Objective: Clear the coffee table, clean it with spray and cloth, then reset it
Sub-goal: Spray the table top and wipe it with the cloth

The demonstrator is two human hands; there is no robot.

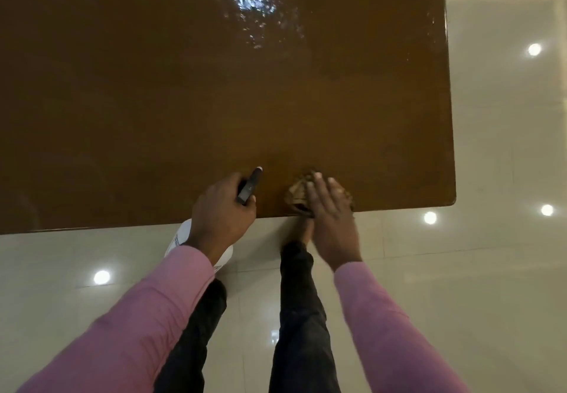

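The glossy brown table (184, 101) stretches ahead of both grips. The left grip (221, 211) curls round a white spray bottle with a dark nozzle (249, 187), which points forward beyond its knuckles. The right grip (329, 208), fingers straight and spread, presses a crumpled brownish cloth (296, 194) that lies under its fingertips at the table's near edge.

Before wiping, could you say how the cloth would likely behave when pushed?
The cloth looks crumpled under the flat right hand, so probably floppy and apt to bunch. On the glossy table it should slide easily; near the edge, it might slip off.
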